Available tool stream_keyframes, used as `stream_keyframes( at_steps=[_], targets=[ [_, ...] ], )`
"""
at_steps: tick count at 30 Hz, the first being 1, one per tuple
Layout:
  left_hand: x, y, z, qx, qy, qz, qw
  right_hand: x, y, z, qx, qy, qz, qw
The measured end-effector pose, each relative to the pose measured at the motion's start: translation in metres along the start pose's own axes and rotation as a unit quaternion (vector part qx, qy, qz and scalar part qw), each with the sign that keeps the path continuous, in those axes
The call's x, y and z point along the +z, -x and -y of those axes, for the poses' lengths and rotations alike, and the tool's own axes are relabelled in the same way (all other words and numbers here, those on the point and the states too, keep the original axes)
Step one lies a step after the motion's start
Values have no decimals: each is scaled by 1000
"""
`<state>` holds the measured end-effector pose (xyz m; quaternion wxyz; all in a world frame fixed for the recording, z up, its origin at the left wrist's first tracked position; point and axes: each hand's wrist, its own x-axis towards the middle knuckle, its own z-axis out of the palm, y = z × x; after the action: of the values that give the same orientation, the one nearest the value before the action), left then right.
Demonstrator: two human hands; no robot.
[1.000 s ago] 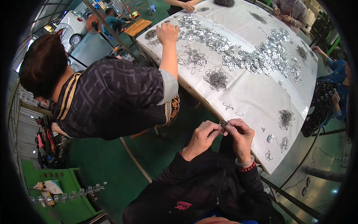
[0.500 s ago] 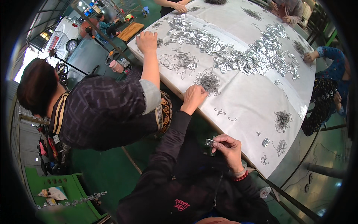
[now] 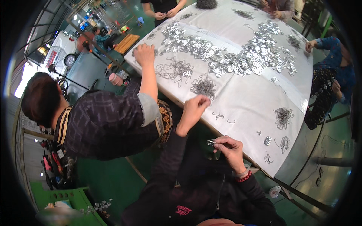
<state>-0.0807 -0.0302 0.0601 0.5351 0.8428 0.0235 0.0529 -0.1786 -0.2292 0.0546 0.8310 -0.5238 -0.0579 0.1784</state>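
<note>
Head view first: the person's right hand (image 3: 230, 150) has a small shiny metal piece (image 3: 210, 142) pinched between thumb and fingertips, poking out toward 9–10 o'clock, just off the near table edge. Exact shape's too tiny to make out, tbh. My guess on handling: light as anything, stiff, pretty much unbreakable, but smooth enough to twist or slip if the pinch gets lazy. Best hold is probably right on one end, thumb against finger, so the rest sticks out free.

Left hand (image 3: 193, 113) sits at about 11 o'clock from the right one. Its fingertips are drawn together by a pile of dark wire hooks (image 3: 203, 87) at its 1 o'clock; can't tell if there's a hook in them or whether they touch the pile. Those hooks look springy, thin and tangle-prone, so I'd say grab one by its bare shank.

Further out, a few loose hooks (image 3: 218, 115) lie at the left hand's 3 o'clock on the white-covered table (image 3: 245, 100). Big heap of silver pieces (image 3: 237, 62) is at 1–2 o'clock from that hand, another hook pile (image 3: 283, 117) at the right hand's 2 o'clock, and a co-worker (image 3: 105, 120) at the left hand's 9 o'clock.
</note>
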Motion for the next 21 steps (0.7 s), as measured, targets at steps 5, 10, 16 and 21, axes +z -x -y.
stream_keyframes(
  at_steps=[5, 10, 16, 21],
  targets=[
    [-14, 81, -44, 30, 61, 30, 997, 4, -1, -2, 21, 19, -44, 999],
    [-13, 117, -52, 149, -18, -8, 989, 10, -1, -1, 12, 15, -53, 998],
    [-2, 129, -45, 172, -70, -40, 982, 12, 3, 1, -8, 33, -53, 998],
    [5, 131, -39, 197, -44, -71, 977, 18, 3, 3, -72, 46, -21, 996]
  ],
)
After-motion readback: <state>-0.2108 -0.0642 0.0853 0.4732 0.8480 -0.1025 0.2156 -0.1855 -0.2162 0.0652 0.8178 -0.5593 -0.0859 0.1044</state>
